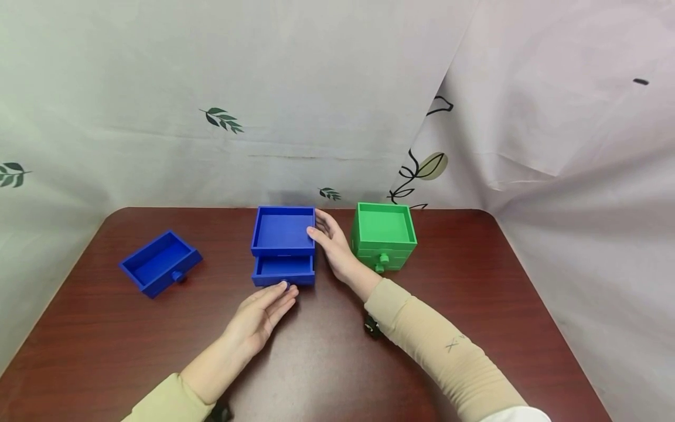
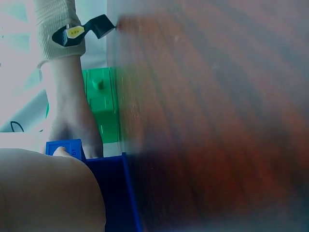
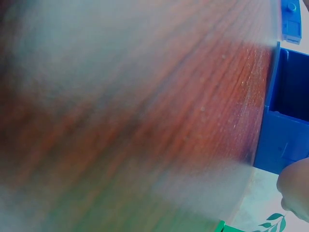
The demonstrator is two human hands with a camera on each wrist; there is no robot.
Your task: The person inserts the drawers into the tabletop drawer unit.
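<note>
Dark red-brown wooden table [image 1: 327,363] below, the left hand [image 1: 261,316] pinches the round blue knob [image 1: 287,286] of a blue rectangular plastic drawer [image 1: 279,279] just ahead, the right hand [image 1: 333,245], loosely extended, touches the blue boxy plastic cabinet beside it [image 1: 282,251], and crooked force could jam that drawer!

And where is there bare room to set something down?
Bare tabletop lies between the loose blue drawer and the blue cabinet, and right of the green cabinet. It's crowded between the cabinets, around the right hand, and before the open drawer, around the left hand.
</note>
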